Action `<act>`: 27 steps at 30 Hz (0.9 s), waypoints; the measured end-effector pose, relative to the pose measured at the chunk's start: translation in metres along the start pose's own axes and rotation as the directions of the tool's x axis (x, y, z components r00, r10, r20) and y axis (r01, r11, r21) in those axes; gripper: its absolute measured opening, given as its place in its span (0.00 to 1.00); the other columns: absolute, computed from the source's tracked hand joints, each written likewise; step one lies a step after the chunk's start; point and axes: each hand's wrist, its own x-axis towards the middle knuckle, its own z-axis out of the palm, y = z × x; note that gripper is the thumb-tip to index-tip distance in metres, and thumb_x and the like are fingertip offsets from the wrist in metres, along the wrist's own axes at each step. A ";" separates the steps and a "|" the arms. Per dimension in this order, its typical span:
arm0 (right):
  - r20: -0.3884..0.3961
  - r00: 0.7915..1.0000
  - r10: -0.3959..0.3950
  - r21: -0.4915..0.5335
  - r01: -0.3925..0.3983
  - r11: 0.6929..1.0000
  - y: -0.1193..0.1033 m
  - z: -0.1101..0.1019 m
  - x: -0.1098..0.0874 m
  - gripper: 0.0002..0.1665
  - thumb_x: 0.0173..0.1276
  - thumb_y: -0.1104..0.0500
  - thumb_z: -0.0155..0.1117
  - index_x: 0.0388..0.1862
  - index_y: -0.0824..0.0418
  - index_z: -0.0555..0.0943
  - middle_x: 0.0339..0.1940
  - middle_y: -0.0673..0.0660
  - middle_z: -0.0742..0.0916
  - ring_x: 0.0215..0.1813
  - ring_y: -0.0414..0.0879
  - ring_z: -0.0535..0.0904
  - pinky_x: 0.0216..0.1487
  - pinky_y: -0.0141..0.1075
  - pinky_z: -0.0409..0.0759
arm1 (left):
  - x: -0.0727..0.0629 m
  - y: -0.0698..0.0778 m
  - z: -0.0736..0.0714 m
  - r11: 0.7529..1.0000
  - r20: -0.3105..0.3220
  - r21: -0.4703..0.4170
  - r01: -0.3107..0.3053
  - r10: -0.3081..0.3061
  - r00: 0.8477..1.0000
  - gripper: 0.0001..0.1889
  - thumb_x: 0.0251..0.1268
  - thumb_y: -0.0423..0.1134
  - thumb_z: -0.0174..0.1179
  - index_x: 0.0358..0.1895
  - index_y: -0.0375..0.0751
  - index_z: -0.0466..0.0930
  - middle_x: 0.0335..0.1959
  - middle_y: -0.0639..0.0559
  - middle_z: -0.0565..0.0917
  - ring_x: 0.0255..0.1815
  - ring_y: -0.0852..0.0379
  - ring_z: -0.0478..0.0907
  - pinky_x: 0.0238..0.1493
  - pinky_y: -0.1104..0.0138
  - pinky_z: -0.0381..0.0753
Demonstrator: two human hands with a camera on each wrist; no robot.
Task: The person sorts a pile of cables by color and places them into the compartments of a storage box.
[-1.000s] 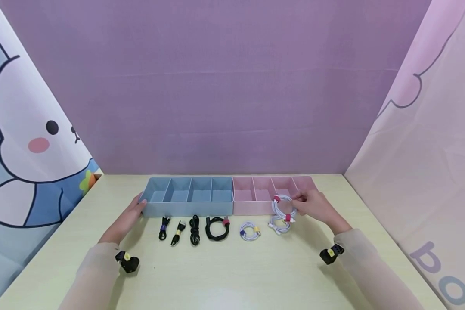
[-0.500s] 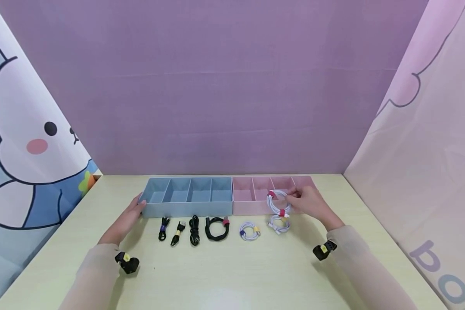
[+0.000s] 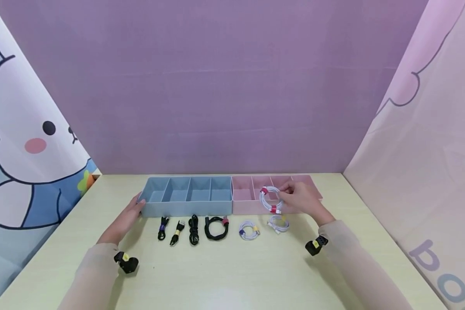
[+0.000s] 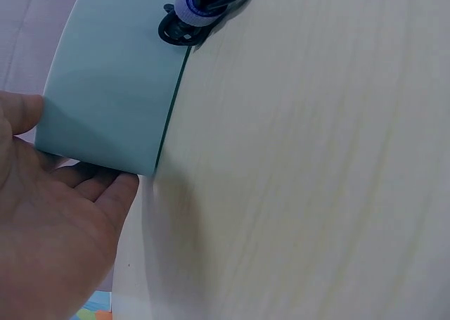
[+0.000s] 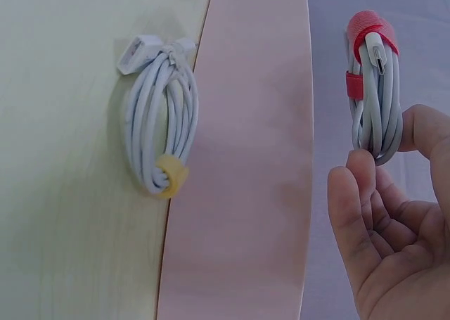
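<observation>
My right hand [image 3: 300, 198] pinches a coiled white charging cable [image 3: 270, 199] with red ties, held up before the pink divided box [image 3: 255, 208]. In the right wrist view, thumb and fingertips grip the coil's lower end, and a small metal plug [image 5: 380, 61] shows. My left hand [image 3: 127, 217] holds the left end of the blue divided box [image 3: 186, 209], thumb at the rim and fingers against the end wall. Below the held coil, a white cable with a yellow tie [image 3: 279, 224] lies on the table. Another white coil [image 3: 249, 231] has blue and yellow ties.
Both boxes stand end to end near the purple backdrop [image 3: 224, 86]. In front of the blue box lie several black cables: one with a purple tie [image 3: 162, 228], one with a yellow tie [image 3: 177, 234], a bundle [image 3: 193, 230] and a coil with a red tie [image 3: 216, 228].
My right hand has carried the red-tied white cable leftward and slightly up along the pink box's front, away from the yellow-tied coil. My left hand stays at the blue box's end.
</observation>
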 end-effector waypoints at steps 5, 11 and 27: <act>-0.007 1.000 -0.003 0.002 0.003 1.000 0.000 0.003 0.004 0.07 0.66 0.62 0.65 0.39 0.67 0.84 0.26 0.54 0.84 0.27 0.44 0.76 0.26 0.32 0.75 | -0.001 0.000 0.000 1.000 -0.001 -0.006 -0.005 0.005 1.000 0.37 0.83 0.57 0.28 0.80 0.44 0.23 0.80 0.34 0.28 0.78 0.31 0.25 0.71 0.31 0.33; -0.007 1.000 -0.002 0.017 0.002 1.000 -0.004 0.005 0.005 0.08 0.66 0.62 0.63 0.39 0.67 0.83 0.28 0.54 0.84 0.28 0.44 0.76 0.26 0.31 0.76 | -0.003 0.003 -0.001 1.000 0.003 0.002 0.005 -0.005 1.000 0.37 0.83 0.58 0.27 0.80 0.45 0.22 0.80 0.34 0.27 0.77 0.30 0.23 0.70 0.30 0.31; 0.023 1.000 0.013 0.089 -0.015 0.996 -0.014 0.013 0.017 0.10 0.68 0.59 0.65 0.42 0.66 0.82 0.31 0.56 0.84 0.29 0.46 0.80 0.31 0.34 0.83 | -0.003 0.002 0.000 1.000 -0.002 0.010 0.005 -0.005 1.000 0.39 0.81 0.62 0.27 0.80 0.46 0.22 0.80 0.35 0.28 0.78 0.31 0.24 0.70 0.30 0.32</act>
